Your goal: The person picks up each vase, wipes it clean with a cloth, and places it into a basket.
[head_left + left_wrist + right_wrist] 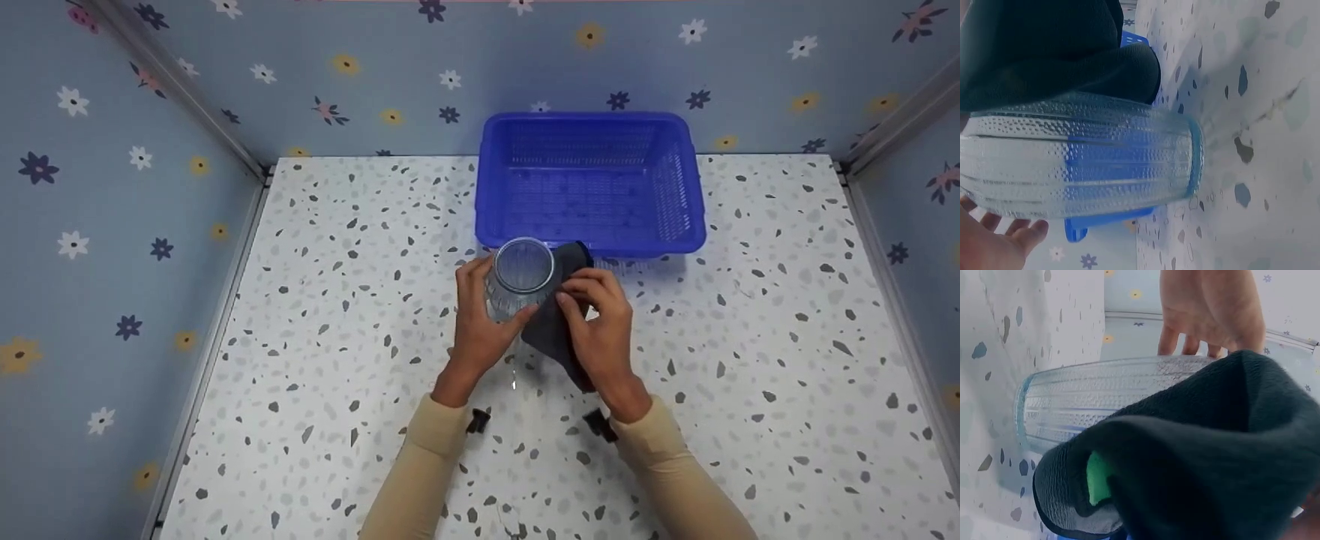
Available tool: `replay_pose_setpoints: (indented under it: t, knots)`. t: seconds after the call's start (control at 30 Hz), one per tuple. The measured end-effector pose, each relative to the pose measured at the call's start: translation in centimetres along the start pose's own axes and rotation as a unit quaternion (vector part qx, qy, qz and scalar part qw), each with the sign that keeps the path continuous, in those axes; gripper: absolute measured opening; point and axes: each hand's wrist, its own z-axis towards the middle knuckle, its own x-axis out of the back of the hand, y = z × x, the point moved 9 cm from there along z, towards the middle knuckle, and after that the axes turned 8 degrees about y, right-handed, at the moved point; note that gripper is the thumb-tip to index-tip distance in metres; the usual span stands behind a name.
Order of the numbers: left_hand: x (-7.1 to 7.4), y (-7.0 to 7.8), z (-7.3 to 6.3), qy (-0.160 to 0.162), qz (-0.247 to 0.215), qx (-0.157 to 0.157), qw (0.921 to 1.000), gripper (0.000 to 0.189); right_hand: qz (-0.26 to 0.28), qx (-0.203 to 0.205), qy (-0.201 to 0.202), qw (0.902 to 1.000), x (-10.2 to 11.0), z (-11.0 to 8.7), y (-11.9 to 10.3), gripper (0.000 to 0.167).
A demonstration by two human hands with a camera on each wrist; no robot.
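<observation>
- clear glass vase (523,279), ribbed and dimpled with a round rim, was upright just in front of a perforated blue basket (637,247)
- left hand (480,334) curled round its side
- right hand (606,324) pinched soft, floppy dark cloth (551,334) beside it

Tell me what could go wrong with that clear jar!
The clear jar could slip from the left hand and maybe break on the speckled table. The dark cloth in the right hand, close beside it, might tug it. The blue basket is just beyond, so the jar might bump it.
</observation>
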Motion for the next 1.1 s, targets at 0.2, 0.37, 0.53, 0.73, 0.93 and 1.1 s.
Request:
replay_pose_setpoints:
  t: [0.2,0.37,0.53,0.73,0.93,1.1]
  knots:
    - [0.0,-0.6,0.4,-0.051,-0.061,0.039,0.9961,0.068,-0.003,-0.001,-0.009,1.0000,-0.1,0.2,-0.1,0.010]
    - [0.1,-0.4,0.5,-0.050,-0.054,0.035,0.9967,0.076,-0.027,0.000,-0.012,0.9996,-0.3,0.6,-0.5,0.010]
    - [0.2,-0.2,0.7,-0.042,-0.028,0.015,0.9986,0.087,-0.051,0.009,-0.013,0.9986,-0.4,1.0,-0.5,0.008]
    - [0.0,-0.1,0.7,-0.044,-0.022,0.015,0.9987,0.087,-0.063,0.021,-0.009,0.9978,-0.3,1.2,-0.6,0.006]
    - [0.0,-0.2,0.7,-0.048,-0.019,0.023,0.9984,0.087,-0.059,0.011,-0.002,0.9982,-0.2,0.9,-0.1,0.005]
    - [0.1,-0.6,0.6,-0.052,-0.015,0.036,0.9979,0.086,-0.043,-0.008,-0.001,0.9990,-0.2,0.5,0.7,0.004]
